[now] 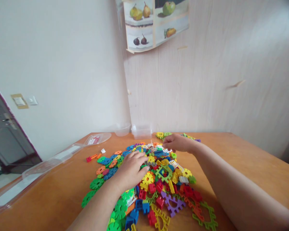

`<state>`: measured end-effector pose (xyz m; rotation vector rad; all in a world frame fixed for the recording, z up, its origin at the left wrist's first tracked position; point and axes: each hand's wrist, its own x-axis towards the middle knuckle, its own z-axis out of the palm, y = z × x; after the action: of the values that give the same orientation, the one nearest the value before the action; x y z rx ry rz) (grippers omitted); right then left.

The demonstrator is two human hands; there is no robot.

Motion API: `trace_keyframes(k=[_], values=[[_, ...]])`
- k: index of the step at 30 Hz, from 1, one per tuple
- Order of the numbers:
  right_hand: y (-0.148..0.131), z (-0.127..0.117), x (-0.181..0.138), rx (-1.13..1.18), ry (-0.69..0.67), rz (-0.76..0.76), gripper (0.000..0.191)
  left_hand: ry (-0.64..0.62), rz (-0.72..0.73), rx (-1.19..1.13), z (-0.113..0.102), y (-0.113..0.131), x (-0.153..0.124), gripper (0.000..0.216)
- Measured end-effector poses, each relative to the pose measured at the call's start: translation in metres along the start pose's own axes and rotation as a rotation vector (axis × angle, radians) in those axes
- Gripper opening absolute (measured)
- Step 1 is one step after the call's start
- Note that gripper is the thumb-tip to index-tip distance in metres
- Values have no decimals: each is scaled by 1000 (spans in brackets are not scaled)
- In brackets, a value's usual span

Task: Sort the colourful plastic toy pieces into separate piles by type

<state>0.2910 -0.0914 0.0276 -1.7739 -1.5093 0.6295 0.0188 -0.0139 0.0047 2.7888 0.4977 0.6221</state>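
Note:
A mixed pile of plastic building pieces spreads over the table under my hands. My left hand [133, 167] rests on the pile's left middle, palm down, fingers stretched and thumb apart, next to a yellow flower-shaped disc [147, 177]. At the far right edge of the pile is my right hand [177, 142], its fingers bent downward and together beside small white pieces [167, 150]. What those fingertips hold, if anything, is too small to make out. Nearer me lie a purple notched triangle [173, 202], red blocks [160, 202], blue blocks [139, 204] and green discs [120, 208].
Clear plastic containers [141, 131] stand at the back of the wooden table [233, 150], against the wall. Long transparent lids [48, 163] lie along the left edge. Yellow and green gear-like pieces [160, 135] sit behind my right hand. A few orange-red bricks [93, 156] lie left of the pile.

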Motion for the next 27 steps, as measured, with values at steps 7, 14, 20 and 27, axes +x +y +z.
trace_keyframes(k=[7,14,20,27], values=[[-45,28,-16,-210,-316,-156,17,62,-30,-48,-1,1,6,6],[-58,33,-19,-131,-392,-219,19,109,-170,-185,-7,8,9,12],[-51,25,-13,-49,-211,-147,15,112,-248,-319,-2,5,8,39],[-2,-35,3,-222,489,100,22,64,-201,-239,-2,4,6,24]])
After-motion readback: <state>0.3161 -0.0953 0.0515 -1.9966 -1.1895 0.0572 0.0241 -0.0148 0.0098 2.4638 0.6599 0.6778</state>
